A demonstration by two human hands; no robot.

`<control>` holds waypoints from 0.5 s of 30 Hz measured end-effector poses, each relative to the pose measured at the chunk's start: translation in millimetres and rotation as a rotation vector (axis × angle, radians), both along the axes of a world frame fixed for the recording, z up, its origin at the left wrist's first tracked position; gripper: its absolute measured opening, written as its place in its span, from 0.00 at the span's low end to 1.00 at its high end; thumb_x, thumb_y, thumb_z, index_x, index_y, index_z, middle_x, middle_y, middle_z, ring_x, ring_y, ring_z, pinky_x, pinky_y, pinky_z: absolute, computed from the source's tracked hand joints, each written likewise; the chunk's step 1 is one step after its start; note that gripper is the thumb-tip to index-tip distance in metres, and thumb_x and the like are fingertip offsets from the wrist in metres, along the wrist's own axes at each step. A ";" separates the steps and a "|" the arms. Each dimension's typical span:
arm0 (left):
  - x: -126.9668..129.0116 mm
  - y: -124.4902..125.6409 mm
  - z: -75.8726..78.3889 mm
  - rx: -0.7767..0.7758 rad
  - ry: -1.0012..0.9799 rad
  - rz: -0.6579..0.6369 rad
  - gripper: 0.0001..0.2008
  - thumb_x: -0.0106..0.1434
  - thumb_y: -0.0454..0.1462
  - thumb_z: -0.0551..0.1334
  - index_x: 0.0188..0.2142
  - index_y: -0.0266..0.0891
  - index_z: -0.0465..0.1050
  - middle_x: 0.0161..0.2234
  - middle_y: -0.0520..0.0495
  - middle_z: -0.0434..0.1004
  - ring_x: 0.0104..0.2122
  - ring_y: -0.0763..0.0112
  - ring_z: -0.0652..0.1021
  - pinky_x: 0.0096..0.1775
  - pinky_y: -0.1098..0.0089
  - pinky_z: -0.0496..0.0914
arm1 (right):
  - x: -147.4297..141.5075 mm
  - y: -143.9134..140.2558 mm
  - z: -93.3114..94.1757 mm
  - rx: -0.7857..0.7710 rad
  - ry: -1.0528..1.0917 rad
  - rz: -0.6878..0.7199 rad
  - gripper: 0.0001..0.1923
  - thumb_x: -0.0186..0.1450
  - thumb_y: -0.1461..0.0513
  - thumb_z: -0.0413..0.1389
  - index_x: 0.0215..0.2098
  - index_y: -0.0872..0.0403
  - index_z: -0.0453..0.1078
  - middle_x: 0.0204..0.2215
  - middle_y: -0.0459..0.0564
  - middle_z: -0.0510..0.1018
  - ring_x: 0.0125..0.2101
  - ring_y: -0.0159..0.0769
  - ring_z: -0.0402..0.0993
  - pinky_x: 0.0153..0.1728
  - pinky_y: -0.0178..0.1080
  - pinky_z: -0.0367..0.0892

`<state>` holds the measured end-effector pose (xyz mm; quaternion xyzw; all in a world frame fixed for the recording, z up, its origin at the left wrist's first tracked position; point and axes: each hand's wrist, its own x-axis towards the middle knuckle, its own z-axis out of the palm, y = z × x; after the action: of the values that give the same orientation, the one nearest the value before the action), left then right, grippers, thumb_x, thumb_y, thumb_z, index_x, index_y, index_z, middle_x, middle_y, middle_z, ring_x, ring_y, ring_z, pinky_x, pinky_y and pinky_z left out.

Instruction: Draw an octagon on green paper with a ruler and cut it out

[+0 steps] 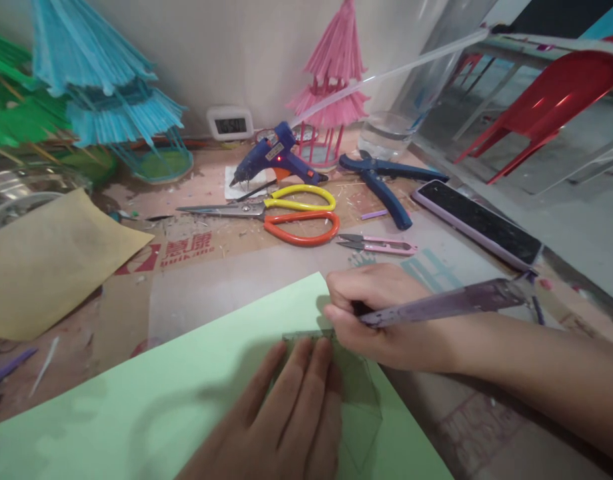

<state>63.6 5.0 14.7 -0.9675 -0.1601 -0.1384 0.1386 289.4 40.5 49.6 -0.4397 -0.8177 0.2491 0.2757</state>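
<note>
Table [201,179]: green paper [196,387] under right grip [384,290], clasping pen [436,305]; left grip [286,413] flat on ruler [311,334].

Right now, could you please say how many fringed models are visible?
3: green model at far left, blue model beside it, pink model behind the glue gun; others may be hidden.

Smooth matt paper sheet [201,373], clear plastic ruler [356,377]
</note>
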 end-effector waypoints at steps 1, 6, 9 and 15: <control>-0.3 -0.1 0.0 -0.001 -0.001 0.000 0.18 0.73 0.36 0.51 0.56 0.33 0.72 0.57 0.40 0.78 0.58 0.56 0.72 0.65 0.55 0.54 | 0.2 0.0 0.0 0.004 -0.002 0.002 0.14 0.66 0.67 0.48 0.26 0.50 0.48 0.20 0.38 0.56 0.20 0.26 0.53 0.25 0.32 0.50; 0.6 0.8 -0.3 -0.005 0.004 -0.002 0.18 0.73 0.36 0.51 0.57 0.32 0.71 0.57 0.39 0.77 0.59 0.55 0.72 0.65 0.55 0.54 | -0.2 1.9 0.2 -0.012 0.008 -0.006 0.13 0.65 0.66 0.47 0.25 0.50 0.49 0.19 0.38 0.57 0.20 0.26 0.53 0.23 0.32 0.49; 3.4 1.8 -0.3 0.007 -0.013 -0.002 0.18 0.72 0.33 0.51 0.56 0.32 0.71 0.56 0.40 0.79 0.57 0.56 0.73 0.64 0.55 0.56 | -0.8 5.2 1.1 -0.083 0.054 -0.029 0.13 0.64 0.65 0.48 0.23 0.50 0.49 0.17 0.38 0.57 0.18 0.26 0.54 0.21 0.32 0.50; 5.8 3.6 2.5 0.025 -0.067 0.012 0.17 0.72 0.31 0.49 0.52 0.35 0.74 0.52 0.43 0.81 0.54 0.59 0.75 0.61 0.57 0.58 | -2.6 9.9 0.0 -0.192 0.196 -0.146 0.13 0.61 0.62 0.49 0.21 0.49 0.50 0.17 0.37 0.56 0.18 0.26 0.53 0.19 0.32 0.51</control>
<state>69.4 8.6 17.2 -0.9595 -0.1688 -0.1719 0.1463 286.8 50.4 49.6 -0.4957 -0.7252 0.3473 0.3284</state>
